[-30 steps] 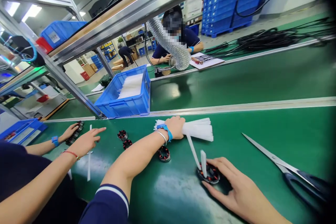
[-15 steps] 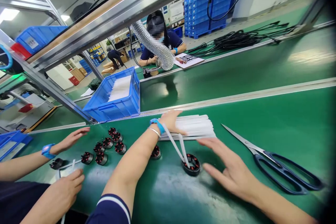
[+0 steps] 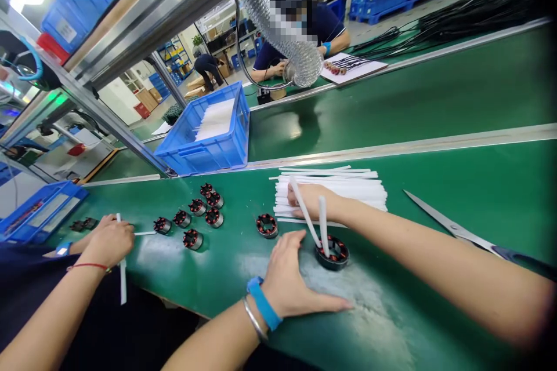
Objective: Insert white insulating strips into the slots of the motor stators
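Observation:
My left hand [image 3: 290, 284], with a blue wristband, lies open on the green belt [image 3: 435, 197], its fingertips at the left side of a black stator ring [image 3: 333, 253]. Two white strips [image 3: 322, 225] stand up out of that ring. My right hand [image 3: 311, 200] reaches across to the near edge of a flat pile of white strips [image 3: 348, 191]. Its fingers are curled there, and what they pinch is hidden. A second stator [image 3: 266, 225] sits just left of the pile.
Several small stators [image 3: 198, 220] lie further left, by a co-worker's hands [image 3: 108, 240] holding a white strip. Large scissors [image 3: 470, 235] lie at the right. A blue bin of strips [image 3: 209, 153] stands behind a metal post. Another person sits across the far belt.
My left hand left the strip pile and came down beside the ring. My right hand moved from the belt up to the pile. The view shifted.

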### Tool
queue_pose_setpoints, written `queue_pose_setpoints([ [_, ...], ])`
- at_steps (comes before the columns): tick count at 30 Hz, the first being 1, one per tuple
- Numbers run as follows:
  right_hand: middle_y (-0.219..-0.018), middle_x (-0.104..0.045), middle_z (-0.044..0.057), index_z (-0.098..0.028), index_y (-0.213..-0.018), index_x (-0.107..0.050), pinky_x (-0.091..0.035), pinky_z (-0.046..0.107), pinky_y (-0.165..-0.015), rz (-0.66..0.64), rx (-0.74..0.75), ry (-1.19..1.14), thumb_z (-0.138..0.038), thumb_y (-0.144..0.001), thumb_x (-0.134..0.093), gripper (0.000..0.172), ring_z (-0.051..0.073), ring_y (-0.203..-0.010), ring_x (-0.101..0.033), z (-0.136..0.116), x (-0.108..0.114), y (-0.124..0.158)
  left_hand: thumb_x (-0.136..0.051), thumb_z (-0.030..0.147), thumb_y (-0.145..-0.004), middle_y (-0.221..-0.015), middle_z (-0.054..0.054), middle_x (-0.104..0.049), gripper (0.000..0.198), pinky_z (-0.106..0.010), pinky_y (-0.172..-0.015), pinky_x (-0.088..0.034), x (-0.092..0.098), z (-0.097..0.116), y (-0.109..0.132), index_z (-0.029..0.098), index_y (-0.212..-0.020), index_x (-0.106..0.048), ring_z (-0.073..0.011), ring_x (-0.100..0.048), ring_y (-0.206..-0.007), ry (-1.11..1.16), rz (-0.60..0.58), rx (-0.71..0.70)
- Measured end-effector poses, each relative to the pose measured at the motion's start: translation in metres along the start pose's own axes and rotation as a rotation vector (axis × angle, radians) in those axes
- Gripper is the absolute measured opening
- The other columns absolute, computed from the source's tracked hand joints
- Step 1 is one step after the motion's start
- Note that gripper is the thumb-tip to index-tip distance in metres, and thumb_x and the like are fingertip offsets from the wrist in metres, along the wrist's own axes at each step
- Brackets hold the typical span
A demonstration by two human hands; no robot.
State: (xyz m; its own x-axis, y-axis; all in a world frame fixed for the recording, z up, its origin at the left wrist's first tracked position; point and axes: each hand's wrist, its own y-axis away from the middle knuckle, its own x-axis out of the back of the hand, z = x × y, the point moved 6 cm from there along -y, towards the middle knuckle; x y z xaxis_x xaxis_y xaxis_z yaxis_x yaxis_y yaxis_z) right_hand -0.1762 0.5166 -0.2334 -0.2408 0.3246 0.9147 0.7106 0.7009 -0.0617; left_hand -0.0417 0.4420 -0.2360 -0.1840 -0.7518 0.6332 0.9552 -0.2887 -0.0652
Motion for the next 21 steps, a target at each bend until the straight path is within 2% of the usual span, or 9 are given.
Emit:
queue_pose_setpoints([
  [2, -0.085, -0.059, 0.003, -0.013, -0.078, -0.058, -0.048, 0.033, -0.072, 0.011, -0.041, -0.029, -0.031, -0.084, -0.058, 0.020, 0.014, -0.077, -0.056, 0.001, -0.001, 0.001, -0.078, 0.055, -0.040, -0.116, -0.011, -0.053, 0.094, -0.047, -0.098, -0.037, -0.007, 0.002, -0.013, 0.017, -0.120, -0.048, -0.0289, -0.048, -0.108, -0.040, -0.006, -0.038],
  [6, -0.080, -0.060, 0.001, -0.013, -0.075, -0.058, -0.048, 0.032, -0.072, 0.144, -0.110, -0.162, -0.028, -0.083, -0.058, 0.017, 0.013, -0.075, -0.056, 0.002, 0.021, 0.018, -0.075, 0.042, -0.057, -0.098, -0.008, -0.061, 0.049, -0.043, -0.092, -0.040, -0.010, 0.001, -0.032, 0.018, -0.098, -0.062, -0.0242, -0.053, -0.096, 0.077, -0.026, -0.029],
  [9, -0.083, -0.061, 0.005, -0.013, -0.081, -0.060, -0.047, 0.030, -0.073, 0.363, -0.190, -0.296, -0.026, -0.086, -0.051, 0.016, 0.014, -0.077, -0.057, 0.003, 0.047, 0.057, -0.077, 0.037, -0.056, -0.094, -0.007, -0.063, 0.048, -0.036, -0.088, -0.043, -0.013, -0.003, -0.036, 0.015, -0.096, -0.062, -0.0200, -0.056, -0.089, 0.443, -0.079, 0.046],
  [12, -0.074, -0.062, 0.005, -0.015, -0.089, -0.061, -0.048, 0.026, -0.061, 0.492, -0.251, -0.451, -0.042, -0.089, -0.043, 0.032, 0.014, -0.066, -0.057, 0.002, 0.058, 0.109, -0.077, 0.040, -0.056, -0.085, -0.006, -0.063, 0.052, -0.029, -0.072, -0.046, -0.022, -0.011, -0.035, 0.012, -0.096, -0.060, -0.0155, -0.059, -0.075, 0.921, -0.160, 0.233],
  [14, -0.074, -0.062, 0.004, -0.018, -0.086, -0.063, -0.047, 0.025, -0.052, 0.503, -0.251, -0.564, -0.048, -0.086, -0.047, 0.034, 0.013, -0.059, -0.054, 0.000, 0.055, 0.137, -0.074, 0.046, -0.058, -0.078, -0.007, -0.062, 0.052, -0.026, -0.062, -0.045, -0.029, -0.015, -0.032, 0.009, -0.091, -0.060, -0.0130, -0.058, -0.063, 1.110, -0.211, 0.366],
  [16, -0.079, -0.063, 0.004, -0.021, -0.083, -0.065, -0.047, 0.025, -0.054, 0.486, -0.232, -0.686, -0.047, -0.082, -0.053, 0.029, 0.014, -0.063, -0.055, -0.001, 0.049, 0.152, -0.072, 0.051, -0.058, -0.071, -0.006, -0.060, 0.053, -0.026, -0.057, -0.045, -0.031, -0.018, -0.029, 0.008, -0.087, -0.059, -0.0110, -0.056, -0.055, 1.184, -0.241, 0.447],
  [19, -0.080, -0.063, 0.004, -0.023, -0.077, -0.066, -0.047, 0.028, -0.063, 0.411, -0.210, -0.753, -0.045, -0.082, -0.054, 0.026, 0.017, -0.072, -0.057, -0.004, 0.042, 0.157, -0.075, 0.047, -0.057, -0.075, -0.005, -0.060, 0.055, -0.030, -0.066, -0.048, -0.026, -0.016, -0.026, 0.011, -0.094, -0.057, -0.0152, -0.061, -0.065, 1.190, -0.263, 0.445],
  [21, -0.076, -0.062, 0.005, -0.023, -0.074, -0.066, -0.046, 0.029, -0.061, 0.347, -0.211, -0.754, -0.046, -0.084, -0.051, 0.029, 0.018, -0.069, -0.056, -0.005, 0.039, 0.155, -0.079, 0.040, -0.054, -0.083, -0.005, -0.060, 0.060, -0.033, -0.073, -0.048, -0.021, -0.013, -0.024, 0.014, -0.102, -0.054, -0.0190, -0.063, -0.077, 1.133, -0.276, 0.390],
])
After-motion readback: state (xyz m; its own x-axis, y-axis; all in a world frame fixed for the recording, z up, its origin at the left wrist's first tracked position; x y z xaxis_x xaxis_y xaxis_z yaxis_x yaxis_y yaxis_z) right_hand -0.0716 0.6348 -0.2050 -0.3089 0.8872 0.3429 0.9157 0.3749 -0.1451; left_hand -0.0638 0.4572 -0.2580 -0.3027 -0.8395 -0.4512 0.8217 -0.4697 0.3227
